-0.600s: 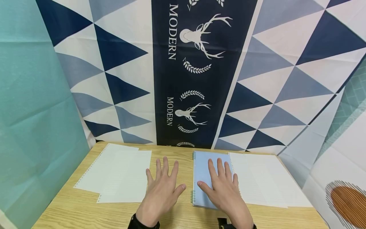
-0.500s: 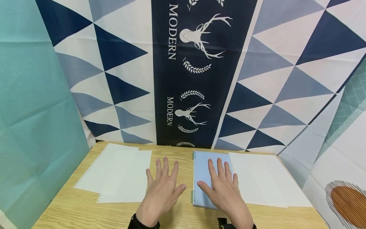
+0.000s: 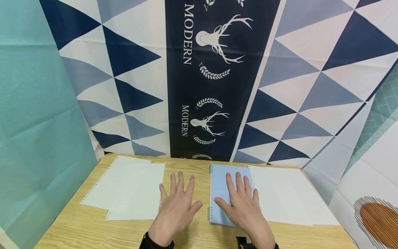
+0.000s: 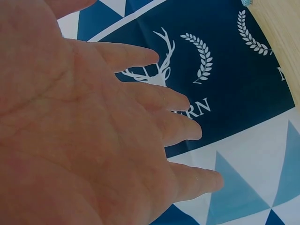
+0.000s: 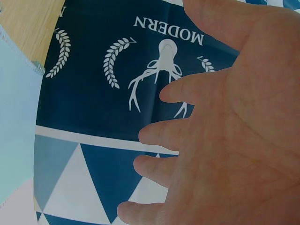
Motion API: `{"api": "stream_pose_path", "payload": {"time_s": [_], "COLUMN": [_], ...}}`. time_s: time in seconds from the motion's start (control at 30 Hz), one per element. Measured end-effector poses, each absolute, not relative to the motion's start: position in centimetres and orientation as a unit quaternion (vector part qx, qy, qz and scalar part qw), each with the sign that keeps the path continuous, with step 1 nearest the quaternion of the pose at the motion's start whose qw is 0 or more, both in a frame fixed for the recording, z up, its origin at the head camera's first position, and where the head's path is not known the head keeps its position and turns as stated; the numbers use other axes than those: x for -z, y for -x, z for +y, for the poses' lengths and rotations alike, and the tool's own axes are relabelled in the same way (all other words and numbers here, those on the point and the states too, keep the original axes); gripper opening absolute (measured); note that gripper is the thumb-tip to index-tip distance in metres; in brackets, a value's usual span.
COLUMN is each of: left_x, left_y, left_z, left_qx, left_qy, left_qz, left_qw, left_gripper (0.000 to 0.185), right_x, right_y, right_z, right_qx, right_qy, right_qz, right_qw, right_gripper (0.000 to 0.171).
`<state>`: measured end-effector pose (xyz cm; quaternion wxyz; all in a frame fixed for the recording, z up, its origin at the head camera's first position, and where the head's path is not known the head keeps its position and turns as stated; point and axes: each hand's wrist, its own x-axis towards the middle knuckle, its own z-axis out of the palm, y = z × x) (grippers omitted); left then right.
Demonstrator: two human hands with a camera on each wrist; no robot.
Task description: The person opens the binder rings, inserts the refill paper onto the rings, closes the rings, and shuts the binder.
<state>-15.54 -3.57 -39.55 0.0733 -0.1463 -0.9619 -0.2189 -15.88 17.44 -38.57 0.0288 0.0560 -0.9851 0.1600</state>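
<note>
My left hand [image 3: 175, 207] hovers above the table with its fingers spread, just right of the loose white sheets [image 3: 136, 193]. My right hand [image 3: 242, 207], fingers likewise spread, is over a light blue notebook [image 3: 219, 183] with binding rings along its left edge. In the left wrist view the palm of the left hand [image 4: 93, 126] holds nothing. The right wrist view shows the bare palm of the right hand [image 5: 229, 126], with part of the blue notebook [image 5: 16, 122] at the left. More hole-punched sheets [image 3: 289, 197] lie right of the notebook, some overlapping.
The wooden table [image 3: 93, 228] backs onto a patterned curtain [image 3: 214, 86] with deer and triangles. A turquoise cloth [image 3: 40, 121] hangs at the left. Something small and black [image 3: 242, 241] shows beside the right wrist.
</note>
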Motion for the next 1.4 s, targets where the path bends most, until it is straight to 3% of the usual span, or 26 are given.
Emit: {"api": "stream_pose_path", "payload": {"time_s": [0.9, 1.4], "left_x": [41.4, 44.1], "left_y": [17.0, 16.8], "left_z": [-3.2, 0.9], "left_qx": [0.251, 0.193], "left_qy": [0.174, 0.242], "left_qz": [-0.951, -0.950], "left_qw": [0.055, -0.050], "left_gripper": [0.070, 0.070], "right_x": [39.5, 41.7], "right_y": [16.8, 18.4], "right_z": [18.0, 21.5], "right_qx": [-0.191, -0.183], "right_qy": [-0.039, 0.040], "right_qz": [-0.980, -0.982], "right_qw": [0.027, 0.000], "right_gripper": [0.079, 0.086]}}
